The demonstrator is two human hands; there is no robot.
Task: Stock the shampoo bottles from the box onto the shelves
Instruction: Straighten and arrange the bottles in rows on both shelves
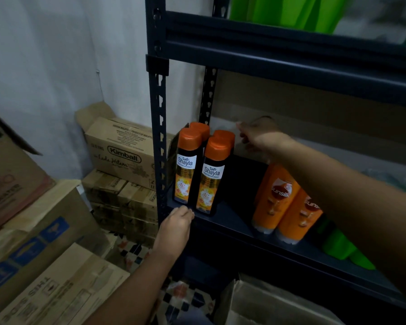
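Several black Safi Shayla shampoo bottles (209, 174) with orange caps stand upright at the left end of the dark metal shelf (234, 221). Two orange Sunsilk bottles (277, 200) stand to their right, partly behind my right forearm. My right hand (258, 137) reaches deep into the shelf behind the black bottles, fingers extended and blurred, holding nothing. My left hand (177, 225) rests on the shelf's front edge just below the black bottles, fingers loosely curled. An open cardboard box (267, 303) sits on the floor below, its contents hidden.
Stacked cardboard cartons (120, 148) fill the floor to the left of the rack, against a white wall. The rack's upright post (158, 137) stands beside the black bottles. Green packs (338, 249) lie at the shelf's right and on the upper shelf (279, 10). Patterned floor tiles show below.
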